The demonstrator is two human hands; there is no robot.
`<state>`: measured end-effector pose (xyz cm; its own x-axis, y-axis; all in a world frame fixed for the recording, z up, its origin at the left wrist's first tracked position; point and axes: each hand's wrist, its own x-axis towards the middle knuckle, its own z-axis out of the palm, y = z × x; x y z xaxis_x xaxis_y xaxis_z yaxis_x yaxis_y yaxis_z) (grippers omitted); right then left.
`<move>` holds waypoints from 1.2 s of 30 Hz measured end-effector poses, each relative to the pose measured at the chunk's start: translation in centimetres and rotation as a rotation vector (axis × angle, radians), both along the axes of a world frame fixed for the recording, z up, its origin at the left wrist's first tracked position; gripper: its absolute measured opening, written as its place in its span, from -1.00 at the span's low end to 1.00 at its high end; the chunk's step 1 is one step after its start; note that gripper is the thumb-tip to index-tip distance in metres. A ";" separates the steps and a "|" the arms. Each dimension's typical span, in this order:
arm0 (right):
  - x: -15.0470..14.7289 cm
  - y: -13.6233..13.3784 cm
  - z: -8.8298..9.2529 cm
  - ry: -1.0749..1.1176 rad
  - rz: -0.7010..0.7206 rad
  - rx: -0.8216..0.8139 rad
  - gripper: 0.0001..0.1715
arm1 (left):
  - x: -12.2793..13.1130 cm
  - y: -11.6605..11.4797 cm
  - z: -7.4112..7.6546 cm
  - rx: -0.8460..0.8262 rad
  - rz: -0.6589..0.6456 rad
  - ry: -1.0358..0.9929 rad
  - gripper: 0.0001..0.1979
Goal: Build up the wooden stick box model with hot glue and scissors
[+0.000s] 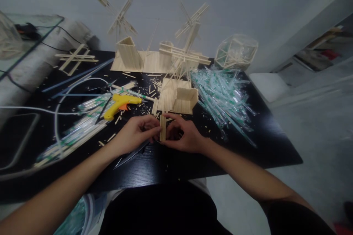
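Observation:
Between my hands, near the table's front edge, a short flat bundle of wooden sticks (163, 129) stands upright. My left hand (138, 131) pinches its left side with thumb and fingertips. From the right, my right hand (190, 135) grips it, index finger at the top end and thumb at the bottom. Just beyond stands a small box shape made of sticks (186, 99), on a flat stick panel (167, 93). A dark pointed blade-like tool (132, 157) lies under my left hand, partly hidden by it.
A yellow glue gun (118, 105) lies left, on wrapped stick bundles (85, 121), with a white cord (56, 117) looping past. Stick-built windmills (128, 53) stand at the back. Empty plastic wrappers (226, 95) pile up at right. Stick scraps litter the black table (154, 172).

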<state>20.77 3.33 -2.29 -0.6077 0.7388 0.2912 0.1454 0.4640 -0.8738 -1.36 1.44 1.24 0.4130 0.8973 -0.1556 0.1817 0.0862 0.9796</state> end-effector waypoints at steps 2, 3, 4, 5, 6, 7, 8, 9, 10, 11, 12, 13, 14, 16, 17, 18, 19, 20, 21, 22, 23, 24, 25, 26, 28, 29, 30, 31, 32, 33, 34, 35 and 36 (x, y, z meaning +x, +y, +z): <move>0.0 0.0 0.1 0.001 0.000 -0.006 -0.11 | 0.0 0.0 0.1 0.012 -0.004 0.003 -0.85; 0.0 0.0 0.1 0.000 -0.002 -0.011 -0.11 | -0.1 0.0 0.1 0.018 -0.005 0.005 -0.85; 0.0 -0.1 0.1 -0.002 -0.003 -0.016 -0.11 | -0.1 0.0 0.1 0.022 -0.008 0.006 -0.86; 0.1 -0.1 0.1 -0.003 -0.005 -0.017 -0.11 | 0.0 0.1 0.1 0.025 -0.010 0.005 -0.86; 0.1 -0.1 0.1 -0.001 -0.005 -0.016 -0.11 | 0.0 0.1 0.1 0.028 -0.012 0.001 -0.87; 0.1 -0.1 0.1 -0.001 -0.001 -0.013 -0.11 | 0.0 0.1 0.1 0.031 -0.013 -0.004 -0.87; 0.1 -0.1 0.1 0.000 0.003 -0.011 -0.12 | 0.0 0.1 0.0 0.032 -0.012 -0.010 -0.87; 0.1 0.0 0.1 0.000 0.006 -0.010 -0.12 | 0.0 0.1 0.0 0.032 -0.011 -0.015 -0.87; 0.1 0.0 0.1 0.000 0.007 -0.012 -0.12 | 0.0 0.1 -0.1 0.031 -0.009 -0.019 -0.87; 0.1 0.0 0.1 -0.003 0.007 -0.016 -0.12 | 0.0 0.2 -0.2 0.029 -0.006 -0.023 -0.86; 0.1 0.0 0.1 -0.005 0.006 -0.020 -0.12 | 0.1 0.2 -0.2 0.027 -0.004 -0.027 -0.85; 0.1 0.0 0.2 -0.008 0.005 -0.021 -0.12 | 0.1 0.2 -0.3 0.027 0.000 -0.030 -0.85; 0.1 0.0 0.2 -0.009 0.004 -0.019 -0.12 | 0.1 0.2 -0.3 0.029 0.004 -0.033 -0.84; 0.2 0.0 0.2 -0.014 0.004 -0.012 -0.11 | 0.2 0.1 -0.3 0.037 0.010 -0.036 -0.84; 0.2 0.0 0.2 -0.019 0.005 -0.010 -0.11 | 0.2 0.1 -0.3 0.042 0.011 -0.036 -0.84; 0.2 0.0 0.2 -0.023 0.009 -0.010 -0.11 | 0.2 0.1 -0.3 0.044 0.012 -0.036 -0.84; 0.2 0.0 0.2 -0.025 0.011 -0.011 -0.11 | 0.3 0.1 -0.3 0.045 0.013 -0.036 -0.85; 0.2 0.0 0.1 -0.027 0.011 -0.012 -0.11 | 0.3 0.1 -0.3 0.046 0.013 -0.036 -0.85; 0.2 0.0 0.1 -0.026 0.010 -0.013 -0.11 | 0.3 0.1 -0.3 0.047 0.013 -0.035 -0.85; 0.2 0.0 0.0 -0.023 0.011 -0.014 -0.11 | 0.3 0.1 -0.3 0.050 0.013 -0.033 -0.85; 0.2 0.0 0.0 -0.019 0.011 -0.016 -0.11 | 0.3 0.1 -0.3 0.053 0.013 -0.030 -0.86; 0.2 0.0 0.0 -0.015 0.013 -0.018 -0.11 | 0.3 0.0 -0.4 0.056 0.012 -0.025 -0.86; 0.2 0.0 -0.1 -0.010 0.017 -0.019 -0.11 | 0.3 0.0 -0.4 0.057 0.011 -0.022 -0.87; 0.2 0.0 -0.1 -0.007 0.022 -0.021 -0.10 | 0.2 0.0 -0.4 0.057 0.008 -0.022 -0.87; 0.2 0.0 -0.1 -0.005 0.022 -0.024 -0.10 | 0.2 0.0 -0.5 0.057 0.003 -0.029 -0.86; 0.2 0.0 -0.2 -0.004 0.020 -0.022 -0.10 | 0.2 0.0 -0.6 0.060 0.002 -0.032 -0.86; 0.2 0.1 -0.2 -0.003 0.019 -0.019 -0.10 | 0.2 0.1 -0.6 0.063 0.001 -0.033 -0.86; 0.2 0.1 -0.2 -0.002 0.019 -0.016 -0.10 | 0.2 0.1 -0.7 0.066 0.001 -0.030 -0.86; 0.2 0.1 -0.1 0.001 0.022 -0.011 -0.11 | 0.2 0.1 -0.7 0.067 0.001 -0.026 -0.86; 0.2 0.1 -0.1 0.006 0.025 -0.006 -0.11 | 0.1 0.1 -0.7 0.067 0.001 -0.023 -0.86; 0.2 0.1 -0.1 0.008 0.028 -0.003 -0.12 | 0.1 0.1 -0.8 0.065 0.000 -0.022 -0.86; 0.2 0.1 0.0 0.006 0.029 -0.004 -0.12 | 0.1 0.1 -0.8 0.062 -0.001 -0.021 -0.85; 0.2 0.1 0.0 0.001 0.029 -0.004 -0.12 | 0.1 0.1 -0.8 0.060 -0.002 -0.021 -0.85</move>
